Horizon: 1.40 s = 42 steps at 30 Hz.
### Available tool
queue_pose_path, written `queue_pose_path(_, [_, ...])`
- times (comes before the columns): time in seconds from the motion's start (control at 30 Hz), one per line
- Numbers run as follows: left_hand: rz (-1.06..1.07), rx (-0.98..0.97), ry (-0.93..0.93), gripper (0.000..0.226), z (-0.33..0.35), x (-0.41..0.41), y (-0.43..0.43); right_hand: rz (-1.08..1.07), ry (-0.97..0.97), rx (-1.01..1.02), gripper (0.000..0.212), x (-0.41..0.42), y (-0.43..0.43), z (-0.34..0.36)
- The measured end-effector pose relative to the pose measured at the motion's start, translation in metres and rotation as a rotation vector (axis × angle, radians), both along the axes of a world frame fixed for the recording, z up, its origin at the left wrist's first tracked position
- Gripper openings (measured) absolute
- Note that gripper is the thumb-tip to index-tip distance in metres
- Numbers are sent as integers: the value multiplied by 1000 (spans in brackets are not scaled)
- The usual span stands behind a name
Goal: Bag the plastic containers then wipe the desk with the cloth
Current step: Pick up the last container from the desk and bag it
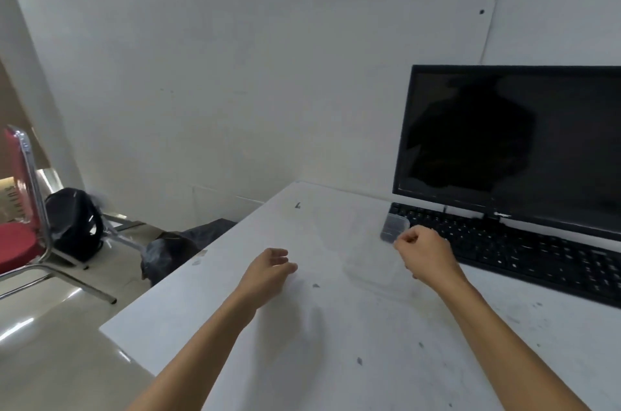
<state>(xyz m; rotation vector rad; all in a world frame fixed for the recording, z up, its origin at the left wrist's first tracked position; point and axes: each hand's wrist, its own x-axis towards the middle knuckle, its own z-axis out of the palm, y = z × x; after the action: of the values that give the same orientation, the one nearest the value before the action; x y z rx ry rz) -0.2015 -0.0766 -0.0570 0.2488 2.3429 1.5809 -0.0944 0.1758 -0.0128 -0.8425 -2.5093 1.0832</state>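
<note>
A clear, shallow rectangular plastic container (376,271) lies flat on the white desk (336,360), between the two hands and nearer the right one. Its walls are so faint that only the desk surface shows through it. The right hand (425,254) hangs over its far right corner with its fingers (403,241) curled in tight towards the palm. I cannot tell whether they pinch anything or touch the plastic below.

Just beyond those knuckles sits a smaller clear plastic box (395,227), propped on the left end of the black keyboard (524,252). The dark keys show through it, and the picture is too soft to tell if the hand touches it.

The left hand (268,271) hovers over bare desk, well left of the large container. Its fingers are loosely curled, a little apart, and hold nothing.

A black monitor (517,141) with a dark screen stands behind the keyboard. On the floor against the desk's left edge slumps a crumpled black plastic bag (181,244). Further left, another black bag (74,222) lies by a red chair with a chrome frame (20,195)
</note>
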Motion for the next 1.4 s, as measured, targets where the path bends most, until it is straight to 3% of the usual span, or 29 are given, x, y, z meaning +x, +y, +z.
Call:
queue_pose_path(0.13, [-40, -6, 23, 52, 1, 10, 38, 6, -179, -61, 50, 4, 7, -14])
queue_pose_path(0.27, [-79, 30, -8, 52, 4, 17, 68, 28, -182, -34, 30, 2, 11, -23])
queue_pose_path(0.43, [-113, 121, -73, 45, 1, 27, 85, 45, -89, -51, 17, 2, 10, -30])
queue_pose_path(0.47, [-94, 154, -81, 42, -1, 29, 86, 28, -58, -84, 22, 2, 8, -32])
queue_pose_path(0.53, [-17, 292, -127, 34, -2, 32, 86, 2, 23, -177, 32, 6, 4, -31])
queue_pose_path(0.6, [75, 468, -178, 32, 2, 37, 80, 23, 129, -273, 28, 9, -7, -27])
queue_pose_path(0.73, [193, 601, -238, 52, 7, 41, 63, 125, 229, -400, 22, 9, -33, -20])
queue_pose_path(0.9, [-22, 974, -562, 88, 5, 32, 27, 281, 219, -493, 22, -8, -69, -18])
queue_pose_path(1.0, [-117, 1151, -631, 90, -2, 29, 9, 378, 180, -546, 23, -19, -85, -19])
queue_pose_path(1.1, [-39, 1243, -674, 87, -11, 27, 0, 437, 105, -583, 25, -30, -89, -22])
queue_pose_path(1.2, [14, 1269, -680, 79, -19, 21, -6, 321, 60, -426, 28, -58, -74, -27])
queue_pose_path(1.3, [26, 1267, -690, 77, -18, 19, -2, 237, 0, -56, 36, -89, -52, -28])
queue_pose_path(1.4, [40, 1265, -733, 88, -17, 13, -1, 232, -134, 179, 64, -116, -37, -30])
